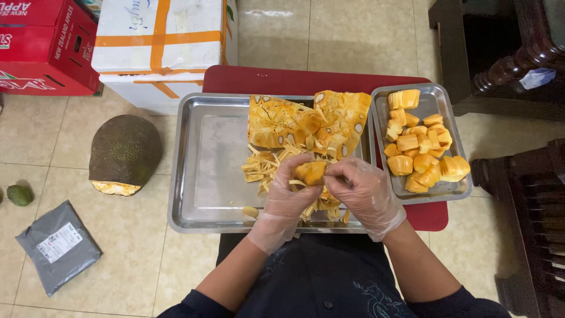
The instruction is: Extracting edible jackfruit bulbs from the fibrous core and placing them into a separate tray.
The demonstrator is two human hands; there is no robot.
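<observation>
Pinching one orange jackfruit pod (310, 172) between them, the gloved left hand (286, 197) and right hand (364, 194) curl their fingers tightly around it over the near edge of the large steel tray (206, 176). That tray carries two opened jackfruit slabs (306, 121) and a heap of pale fibre strips (265, 164). Just to the right, a smaller steel tray (438, 100) holds a pile of cleaned pods (421, 150), too crowded to count. One uncut jackfruit half (125, 153) lies on the floor.
</observation>
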